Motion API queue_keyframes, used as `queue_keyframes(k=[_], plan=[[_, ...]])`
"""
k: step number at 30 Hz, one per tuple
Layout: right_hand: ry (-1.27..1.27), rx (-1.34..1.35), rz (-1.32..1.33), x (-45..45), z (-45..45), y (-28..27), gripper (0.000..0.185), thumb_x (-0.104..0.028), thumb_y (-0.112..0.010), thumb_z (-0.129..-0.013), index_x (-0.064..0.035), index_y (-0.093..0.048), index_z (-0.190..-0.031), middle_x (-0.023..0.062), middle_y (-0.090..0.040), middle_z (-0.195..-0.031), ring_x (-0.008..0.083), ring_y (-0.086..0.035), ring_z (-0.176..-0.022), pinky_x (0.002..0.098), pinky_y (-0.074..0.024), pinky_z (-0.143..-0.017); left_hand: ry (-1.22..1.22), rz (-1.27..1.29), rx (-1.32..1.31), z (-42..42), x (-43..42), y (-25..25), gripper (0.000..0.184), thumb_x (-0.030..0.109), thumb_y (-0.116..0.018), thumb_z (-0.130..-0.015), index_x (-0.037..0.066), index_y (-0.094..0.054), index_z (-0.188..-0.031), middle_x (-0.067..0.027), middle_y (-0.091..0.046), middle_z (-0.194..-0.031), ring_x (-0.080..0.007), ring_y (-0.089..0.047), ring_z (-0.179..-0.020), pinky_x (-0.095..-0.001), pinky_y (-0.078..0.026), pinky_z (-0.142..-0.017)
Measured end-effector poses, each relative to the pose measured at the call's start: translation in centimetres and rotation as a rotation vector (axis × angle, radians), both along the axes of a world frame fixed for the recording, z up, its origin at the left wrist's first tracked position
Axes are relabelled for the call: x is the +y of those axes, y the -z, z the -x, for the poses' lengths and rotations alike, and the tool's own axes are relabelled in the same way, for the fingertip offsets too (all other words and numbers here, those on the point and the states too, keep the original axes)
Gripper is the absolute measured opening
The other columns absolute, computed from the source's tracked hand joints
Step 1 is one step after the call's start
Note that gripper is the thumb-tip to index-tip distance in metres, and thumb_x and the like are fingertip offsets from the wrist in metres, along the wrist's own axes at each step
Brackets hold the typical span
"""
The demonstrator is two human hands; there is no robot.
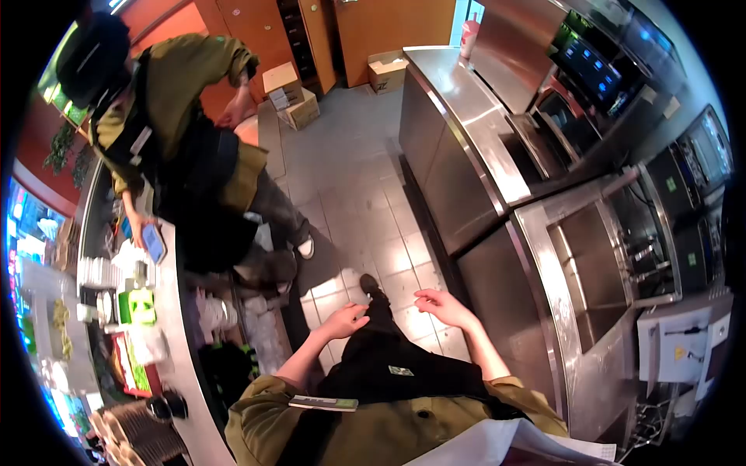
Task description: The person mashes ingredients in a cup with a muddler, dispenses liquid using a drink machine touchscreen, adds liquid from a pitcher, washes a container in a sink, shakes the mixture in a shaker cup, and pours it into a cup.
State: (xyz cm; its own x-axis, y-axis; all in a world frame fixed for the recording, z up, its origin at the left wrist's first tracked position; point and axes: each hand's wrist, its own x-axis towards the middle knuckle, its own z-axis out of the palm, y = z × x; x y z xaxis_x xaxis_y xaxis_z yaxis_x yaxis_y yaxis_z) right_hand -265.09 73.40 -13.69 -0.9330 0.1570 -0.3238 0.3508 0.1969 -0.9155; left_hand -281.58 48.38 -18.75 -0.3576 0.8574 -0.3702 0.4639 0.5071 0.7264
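Note:
My left hand (343, 321) hangs in front of my black apron (388, 365), with loosely bent fingers and nothing in it. To the right, my right hand (447, 308) is held out over the tiled floor, its fingers apart and holding nothing. Neither hand touches anything. The nearest surface to the right hand is the side of the steel counter (509, 307). One of my dark shoes (373, 286) shows ahead on the tiles. At the left, a co-worker (179, 132) in an olive shirt and dark cap rests a hand by a blue phone (155, 243) on the left counter.
A floor aisle (350, 210) runs forward between the counters. Cardboard boxes (291, 97) stand at its far end. A red-and-white cup (469, 35) is on the steel counter, with a sink (590, 272) nearer. Cup carriers (132, 435) and napkins (99, 272) lie on the left counter.

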Motion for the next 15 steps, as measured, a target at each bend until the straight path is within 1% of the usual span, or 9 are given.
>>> queue_keyframes(k=[1,2,3,5,7,9,11,13,15], plan=[[-0.004,0.018,-0.051,2.1,2.7,-0.3,0.036,-0.021,-0.057,-0.086,0.0032,-0.052,-0.113,0.0098,-0.062,-0.09,0.013,-0.059,-0.084,0.0267,-0.0466,-0.074,-0.025,-0.012,-0.02,2.7,1.3,0.4,0.045,0.034,-0.054,-0.083,0.007,-0.051,-0.118,-0.0192,-0.053,-0.109,-0.0306,-0.057,-0.093,-0.037,-0.045,-0.082],[0.064,-0.031,-0.009,4.6,5.0,0.4,0.036,-0.019,-0.058,-0.085,0.0031,-0.053,-0.112,0.0098,-0.063,-0.09,0.012,-0.058,-0.083,0.0271,-0.0469,-0.073,-0.04,-0.018,-0.04,5.5,2.6,0.5,0.045,0.036,-0.054,-0.083,0.007,-0.051,-0.118,-0.0194,-0.054,-0.108,-0.0317,-0.056,-0.095,-0.0378,-0.044,-0.083],[0.099,-0.031,-0.168,7.3,7.3,0.7,0.036,-0.018,-0.059,-0.084,0.0035,-0.052,-0.112,0.0102,-0.063,-0.09,0.0122,-0.058,-0.081,0.0272,-0.0472,-0.073,-0.05,-0.039,-0.05,9.1,4.7,0.2,0.046,0.037,-0.053,-0.083,0.007,-0.051,-0.118,-0.0196,-0.054,-0.107,-0.0328,-0.055,-0.097,-0.0386,-0.044,-0.085],[0.209,-0.059,-0.235,12.8,11.3,0.4,0.037,-0.018,-0.058,-0.084,0.0038,-0.051,-0.113,0.0107,-0.062,-0.093,0.013,-0.058,-0.081,0.027,-0.0472,-0.073,-0.02,-0.038,0.094,15.2,9.7,-0.1,0.045,0.036,-0.054,-0.083,0.005,-0.052,-0.116,-0.0187,-0.058,-0.101,-0.0324,-0.057,-0.094,-0.0387,-0.045,-0.083],[0.313,-0.001,-0.242,17.0,15.1,-2.0,0.037,-0.018,-0.058,-0.084,0.0038,-0.05,-0.114,0.0109,-0.061,-0.096,0.0138,-0.059,-0.081,0.0269,-0.0471,-0.074,-0.114,-0.177,0.012,19.6,15.8,-4.2,0.042,0.032,-0.055,-0.083,0.004,-0.053,-0.116,-0.0169,-0.059,-0.1,-0.0277,-0.058,-0.091,-0.0361,-0.046,-0.08],[0.406,0.095,-0.28,20.9,18.1,-1.9,0.034,-0.016,-0.056,-0.086,0.003,-0.051,-0.113,0.0096,-0.061,-0.094,0.0125,-0.059,-0.08,0.0251,-0.0468,-0.072,-0.213,-0.319,-0.22,23.4,22.3,-7.2,0.039,0.026,-0.057,-0.083,0.004,-0.053,-0.115,-0.0118,-0.059,-0.093,-0.0185,-0.058,-0.083,-0.0303,-0.046,-0.074],[0.541,0.033,-0.191,23.1,21.1,-3.7,0.033,-0.016,-0.056,-0.086,0.0027,-0.051,-0.113,0.0088,-0.061,-0.095,0.0113,-0.059,-0.078,0.0229,-0.0465,-0.069,-0.155,-0.458,-0.308,27.2,28.8,-8.0,0.037,0.022,-0.059,-0.083,0.004,-0.053,-0.115,-0.0063,-0.057,-0.087,-0.0108,-0.054,-0.078,-0.0257,-0.045,-0.071],[0.658,0.079,-0.098,25.5,23.5,-1.9,0.031,-0.016,-0.054,-0.087,0.002,-0.052,-0.112,0.0083,-0.061,-0.095,0.0131,-0.061,-0.076,0.0229,-0.047,-0.066,-0.108,-0.484,-0.274,30.9,35.3,-9.7,0.038,0.019,-0.061,-0.081,0.003,-0.053,-0.114,-0.0037,-0.055,-0.083,-0.0084,-0.051,-0.075,-0.0232,-0.045,-0.07],[0.765,0.104,0.003,28.0,25.6,-0.5,0.03,-0.016,-0.054,-0.088,0.0016,-0.052,-0.112,0.0083,-0.061,-0.094,0.0145,-0.062,-0.076,0.0237,-0.0477,-0.066,-0.082,-0.622,-0.229,35.3,42.4,-8.7,0.037,0.018,-0.059,-0.082,0.003,-0.052,-0.115,-0.005,-0.06,-0.094,-0.0102,-0.055,-0.08,-0.0251,-0.045,-0.072]])
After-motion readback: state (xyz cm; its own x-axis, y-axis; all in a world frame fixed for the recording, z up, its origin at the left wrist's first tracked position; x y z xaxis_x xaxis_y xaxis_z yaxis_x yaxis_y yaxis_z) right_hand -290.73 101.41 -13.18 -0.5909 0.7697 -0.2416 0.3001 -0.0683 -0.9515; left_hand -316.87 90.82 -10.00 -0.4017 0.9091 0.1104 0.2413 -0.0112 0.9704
